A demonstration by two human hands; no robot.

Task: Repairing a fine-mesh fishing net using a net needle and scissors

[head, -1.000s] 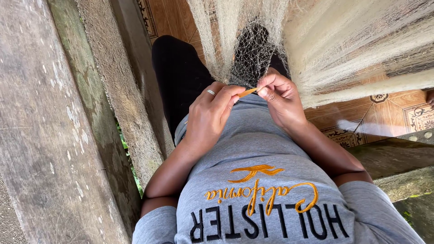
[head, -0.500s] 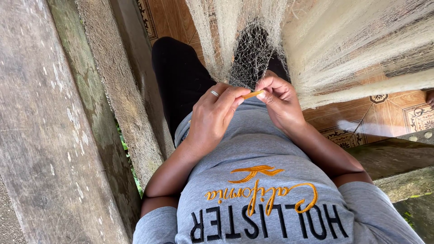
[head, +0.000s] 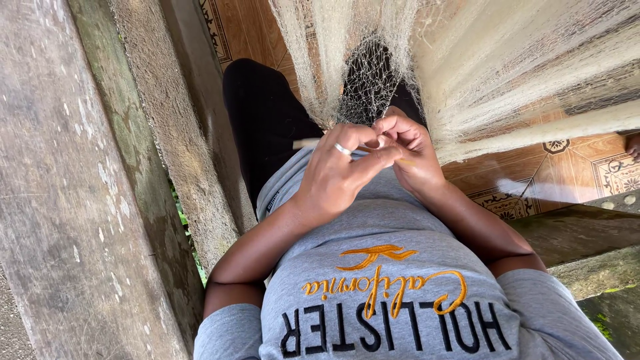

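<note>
A pale fishing net (head: 467,73) hangs down over my lap, and its fine mesh (head: 367,87) shows dark against my black trousers. My left hand (head: 337,170), with a ring on one finger, is closed around a thin pale netting needle (head: 307,143). The needle's tip sticks out to the left past my fingers. My right hand (head: 413,150) touches the left one and pinches the net's lower edge between its fingertips. Both hands work just above my grey shirt (head: 387,280). The rest of the needle is hidden behind my fingers.
Weathered wooden beams (head: 73,200) run along my left side, with a narrow gap showing green below. A patterned brown tiled floor (head: 573,173) lies to the right, and a mossy concrete step (head: 587,240) sits by my right arm.
The needle, held between both hands before, has passed leftwards, so its tip now pokes out beyond my left hand. My left hand has closed over the right fingers.
</note>
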